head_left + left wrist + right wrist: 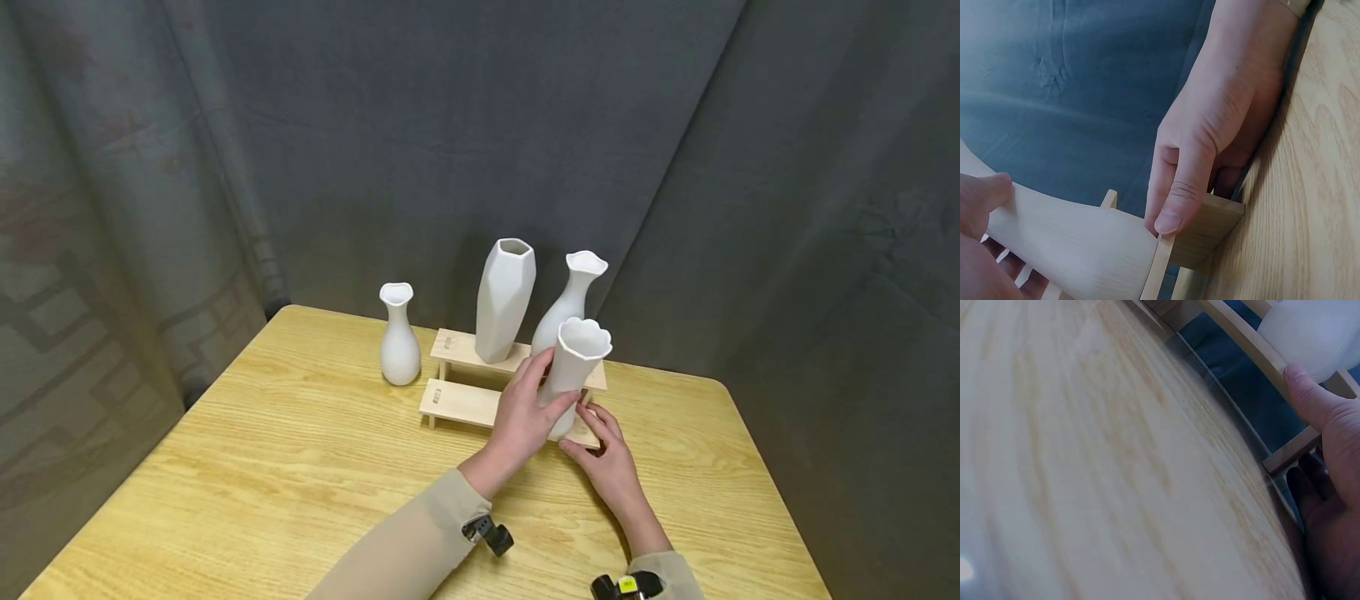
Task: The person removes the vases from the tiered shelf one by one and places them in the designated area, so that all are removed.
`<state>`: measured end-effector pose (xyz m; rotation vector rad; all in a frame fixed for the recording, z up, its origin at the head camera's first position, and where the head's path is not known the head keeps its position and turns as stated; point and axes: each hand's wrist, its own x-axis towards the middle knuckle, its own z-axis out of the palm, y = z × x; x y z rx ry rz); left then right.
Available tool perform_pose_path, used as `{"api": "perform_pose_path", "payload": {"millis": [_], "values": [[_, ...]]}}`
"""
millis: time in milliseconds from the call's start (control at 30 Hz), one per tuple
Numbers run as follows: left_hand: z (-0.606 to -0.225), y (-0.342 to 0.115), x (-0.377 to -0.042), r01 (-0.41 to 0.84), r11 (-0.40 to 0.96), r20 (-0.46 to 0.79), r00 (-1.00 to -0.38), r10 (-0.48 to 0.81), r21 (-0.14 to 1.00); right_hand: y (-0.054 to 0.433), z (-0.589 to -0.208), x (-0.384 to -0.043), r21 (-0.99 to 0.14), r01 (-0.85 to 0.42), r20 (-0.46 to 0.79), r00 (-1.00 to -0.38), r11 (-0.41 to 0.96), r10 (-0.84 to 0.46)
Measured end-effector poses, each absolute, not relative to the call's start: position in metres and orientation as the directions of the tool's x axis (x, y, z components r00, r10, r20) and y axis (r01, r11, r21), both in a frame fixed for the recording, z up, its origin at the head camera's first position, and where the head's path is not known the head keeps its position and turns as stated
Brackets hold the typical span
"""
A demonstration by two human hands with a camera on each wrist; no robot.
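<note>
My left hand [520, 421] grips a white vase with a scalloped rim [577, 352], its fingers behind and its thumb in front. This vase's base is on the right part of the lower step of a two-tier wooden stand [461, 403]. At that step's right end, my right hand [613, 467] holds the wood, the thumb on the front edge; some of its fingers are hidden. In the left wrist view the vase body [1079, 244] runs from my left hand [982, 231] towards the right hand [1210, 131]. The right wrist view shows the vase's base [1310, 337] near my right thumb.
On the upper step stand a faceted white vase [506, 300] and, partly hidden, a narrow-necked white vase [566, 308]. A smaller white vase [400, 346] stands on the wooden table [300, 467] left of the stand. Grey curtains [450, 125] hang behind the table.
</note>
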<state>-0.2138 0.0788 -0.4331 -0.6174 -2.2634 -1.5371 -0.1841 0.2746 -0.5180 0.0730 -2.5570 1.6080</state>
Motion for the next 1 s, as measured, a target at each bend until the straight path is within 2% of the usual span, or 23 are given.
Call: {"api": "perform_pose_path", "payload": {"millis": [600, 1000], "values": [[-0.415, 0.07, -0.207, 0.522, 0.224, 0.5, -0.853, 0.149, 0.823, 0.274, -0.521, -0.185, -0.905, -0.111, 0.13, -0.991, 0.411, 0.019], [-0.394, 0.046, -0.193, 0.539, 0.137, 0.52, -0.84, 0.153, 0.831, 0.276, -0.52, -0.183, -0.902, -0.125, 0.145, -0.989, 0.412, 0.017]]}}
